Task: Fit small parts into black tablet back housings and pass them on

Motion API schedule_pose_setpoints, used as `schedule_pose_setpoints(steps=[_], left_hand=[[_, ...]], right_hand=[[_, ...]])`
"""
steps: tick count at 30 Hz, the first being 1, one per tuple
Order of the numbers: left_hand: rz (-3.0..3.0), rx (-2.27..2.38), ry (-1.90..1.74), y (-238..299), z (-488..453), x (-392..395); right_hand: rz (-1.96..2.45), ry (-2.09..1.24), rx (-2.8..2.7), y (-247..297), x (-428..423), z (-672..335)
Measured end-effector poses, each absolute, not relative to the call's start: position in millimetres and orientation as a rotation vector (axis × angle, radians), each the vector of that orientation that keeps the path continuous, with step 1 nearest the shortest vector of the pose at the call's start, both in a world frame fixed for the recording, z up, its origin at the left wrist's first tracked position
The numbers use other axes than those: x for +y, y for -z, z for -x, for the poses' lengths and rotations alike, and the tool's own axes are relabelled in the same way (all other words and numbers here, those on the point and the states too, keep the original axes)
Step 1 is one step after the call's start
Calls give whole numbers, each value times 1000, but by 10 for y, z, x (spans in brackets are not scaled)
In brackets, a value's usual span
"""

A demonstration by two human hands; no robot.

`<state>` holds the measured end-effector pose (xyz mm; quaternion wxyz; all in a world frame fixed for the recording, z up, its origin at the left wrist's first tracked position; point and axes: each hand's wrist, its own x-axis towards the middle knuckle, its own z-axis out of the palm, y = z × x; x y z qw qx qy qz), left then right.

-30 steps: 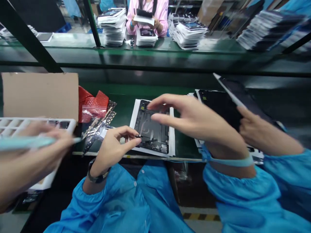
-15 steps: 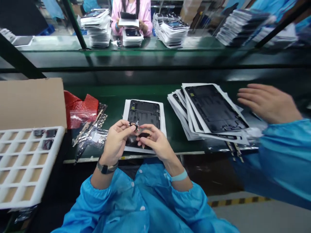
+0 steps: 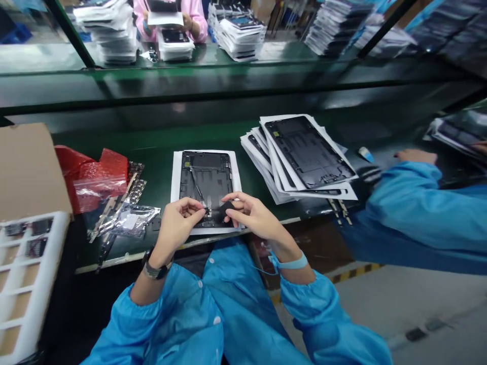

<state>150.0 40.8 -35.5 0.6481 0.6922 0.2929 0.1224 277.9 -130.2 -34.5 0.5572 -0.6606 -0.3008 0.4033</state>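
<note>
Evidently the step in hand is close two-handed work at the near end of a black tablet shell point(image 3: 213, 180), which lies on a white sheet point(image 3: 176, 177) at the table's point(image 3: 158, 139) near edge, in front of the person. The left hand point(image 3: 175, 223) has thumb and fingertips pinched on a small part point(image 3: 207, 212) over the shell's lower end; the part is too small to make out well, and whether it touches the shell I cannot tell. The right hand point(image 3: 255, 215) grips a dark piece point(image 3: 225, 209) between thumb and fingers, just beside it. As I judge it, the next move calls for both pinches to stay light and level, with the two pieces lined up before any pressing. More shells lie in a stack point(image 3: 308, 152) to the right; a clear bag point(image 3: 131, 221) rests to the left, near the left hand.
</note>
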Motion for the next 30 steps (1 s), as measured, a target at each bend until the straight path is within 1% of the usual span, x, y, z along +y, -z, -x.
schedule_pose_setpoints(steps=[2, 3, 6, 9, 13, 16, 23, 30], left_hand=[[-1609, 641, -255, 366, -1533, 390], [-1632, 628, -241, 372, -1550, 384], [-1724, 594, -215, 395, -1596, 380], [-1798, 572, -189, 432, -1634, 387], [-1898, 563, -135, 481, -1662, 380], [-1949, 561, -98, 488, -1665, 372], [-2012, 532, -54, 438, -1641, 411], [-2218, 472, -50, 494, -1598, 410]], right_hand=[[1666, -906, -748, 337, -1361, -2800], [1749, -829, -788, 337, -1385, -2800], [1982, -425, -1001, 379, -1444, -2748], [2092, -23, -1197, 502, -1501, -2633], [2231, 260, -1311, 693, -1586, -2454], [2281, 365, -1329, 771, -1633, -2343], [2389, 315, -1313, 807, -1664, -2183], [2456, 450, -1232, 891, -1642, -2043]])
